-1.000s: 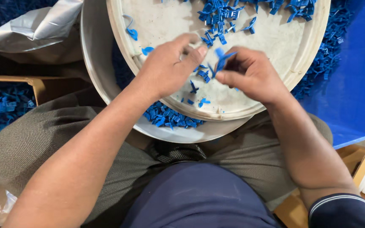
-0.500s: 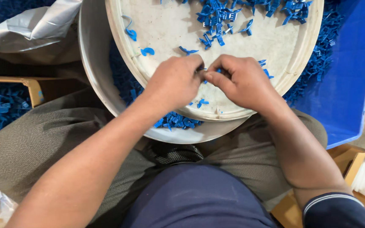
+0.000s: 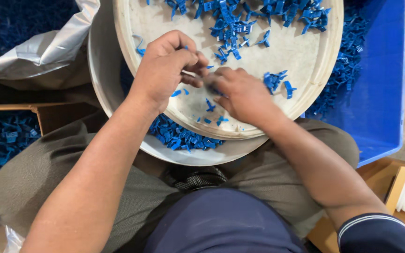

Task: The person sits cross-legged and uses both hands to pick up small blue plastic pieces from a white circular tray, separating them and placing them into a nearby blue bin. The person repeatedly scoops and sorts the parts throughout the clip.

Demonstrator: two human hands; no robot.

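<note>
Notably, left hand [image 3: 165, 70] and right hand [image 3: 240, 93] met fingertips pinched on a small blue plastic clip [image 3: 212, 89] at six o'clock of the round cream plastic tray [image 3: 315, 89], where a slipped pinch could drop it among loose blue pieces [image 3: 179, 136].

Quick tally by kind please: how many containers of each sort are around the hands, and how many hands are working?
Round white tray: 1
White basin under it: 1
Blue crate: 1
Cardboard box of blue pieces: 1
Silver bag: 1
Hands, left hand and right hand, pinched together: 2
Small blue plastic pieces: too many to count
Total: 7, pieces aside
</note>
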